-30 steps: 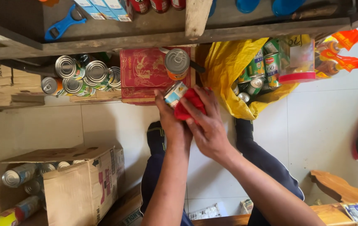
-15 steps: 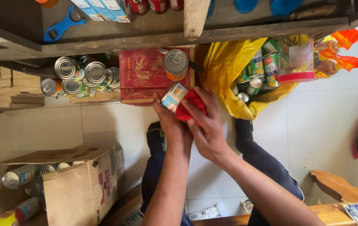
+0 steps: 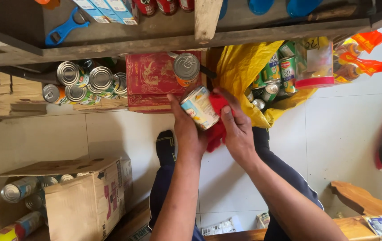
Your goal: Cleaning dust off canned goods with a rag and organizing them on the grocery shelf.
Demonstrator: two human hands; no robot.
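That tin can sits between your hands, just below the red box. It's rigid, smooth-sided and probably hefty, so grip the sides. Your left hand wraps it; right hand fingers press a soft red cloth against it. White tiled floor beneath the box.

I see a tin can with a glossy paper label between my left hand and right hand, and a soft red cloth, matt and crumpled, against it. The stacked cans show ribbed, shiny metal lids. The red box looks like printed card with a slight sheen. The yellow bag is thin, wrinkled plastic. The shelf is rough, worn wood; the carton is dull brown cardboard; the floor tiles are smooth.
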